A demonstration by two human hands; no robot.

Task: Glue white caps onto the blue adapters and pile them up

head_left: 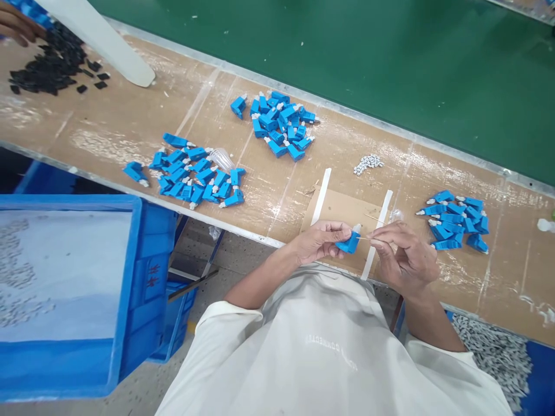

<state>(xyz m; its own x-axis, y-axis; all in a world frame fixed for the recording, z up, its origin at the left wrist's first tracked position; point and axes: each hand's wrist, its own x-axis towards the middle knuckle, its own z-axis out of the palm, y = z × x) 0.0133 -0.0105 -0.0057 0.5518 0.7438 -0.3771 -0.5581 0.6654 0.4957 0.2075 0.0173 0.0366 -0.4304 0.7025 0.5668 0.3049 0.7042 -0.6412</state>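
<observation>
My left hand (pixel 321 240) pinches a blue plastic housing (pixel 348 244) with a whitish tip, just above the table's near edge. Between the fingertips of my right hand (pixel 405 253) is a thin wooden stick (pixel 365 238), its end touching or very close to the housing. Under my hands lies a cardboard sheet (pixel 342 207) held by white tape strips (pixel 321 195). Another thin stick (pixel 373 218) rests near the right strip. Small grey-white pieces (pixel 368 164) are heaped beyond the sheet. A pile of blue housings (pixel 457 222) sits right of my right hand.
Two more piles of blue housings (pixel 281 122) (pixel 195 173) lie to the left. Black pieces (pixel 52 63) and another person's hand (pixel 17 26) are at far left, beside a white bar (pixel 117 49). A blue crate (pixel 130 289) stands below; grey parts (pixel 494 352) fill a bin lower right.
</observation>
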